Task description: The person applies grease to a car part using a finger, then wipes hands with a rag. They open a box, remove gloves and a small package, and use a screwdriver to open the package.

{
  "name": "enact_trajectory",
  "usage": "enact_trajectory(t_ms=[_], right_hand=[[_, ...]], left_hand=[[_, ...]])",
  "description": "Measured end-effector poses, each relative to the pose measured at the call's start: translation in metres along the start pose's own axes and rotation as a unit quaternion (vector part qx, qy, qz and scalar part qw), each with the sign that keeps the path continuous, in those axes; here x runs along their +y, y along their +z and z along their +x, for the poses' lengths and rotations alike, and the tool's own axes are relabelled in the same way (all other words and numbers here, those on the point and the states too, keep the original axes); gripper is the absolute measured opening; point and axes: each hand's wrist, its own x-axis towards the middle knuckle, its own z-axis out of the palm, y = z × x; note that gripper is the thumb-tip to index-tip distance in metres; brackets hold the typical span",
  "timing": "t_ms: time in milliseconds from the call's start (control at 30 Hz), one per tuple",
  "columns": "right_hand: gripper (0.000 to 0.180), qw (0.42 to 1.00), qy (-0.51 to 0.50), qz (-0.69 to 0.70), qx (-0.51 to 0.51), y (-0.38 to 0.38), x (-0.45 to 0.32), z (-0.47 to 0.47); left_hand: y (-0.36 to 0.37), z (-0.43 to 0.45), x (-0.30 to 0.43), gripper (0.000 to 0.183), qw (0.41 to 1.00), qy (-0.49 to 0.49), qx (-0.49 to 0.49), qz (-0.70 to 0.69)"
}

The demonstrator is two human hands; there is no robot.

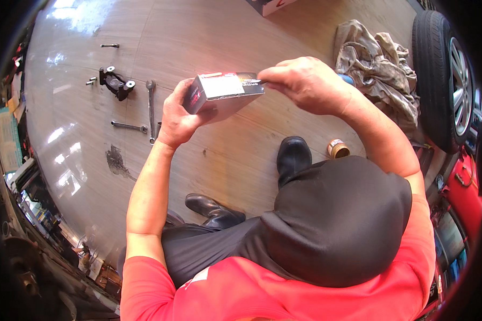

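A cardboard parts box with a white label bearing writing is held up in front of me. My left hand grips its left end, with the thumb underneath. At the box's right top corner is my right hand, its fingers pinched around a thin dark item whose kind I cannot tell. On the floor to the left lie a black metal bracket with bushings, a combination wrench and another wrench. Small bolts rest beside the bracket, and a short metal tool or bolt lies above it.
An open jar stands near my black boot. A stained cloth is heaped at the right, beside a wheel with its tyre. Another box sits at the top edge. A red tank stands far right.
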Motion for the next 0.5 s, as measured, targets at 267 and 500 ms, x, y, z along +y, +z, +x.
enact_trajectory(t_ms=[267,500], right_hand=[[0.023,0.994,0.025,-0.052,-0.092,0.011,-0.030,0.017],[0.023,0.998,0.010,-0.019,-0.052,0.013,-0.031,0.018]], left_hand=[[0.005,0.002,-0.002,0.060,0.998,0.018,0.009,0.066],[0.004,0.003,-0.005,0.061,0.997,0.025,0.013,0.069]])
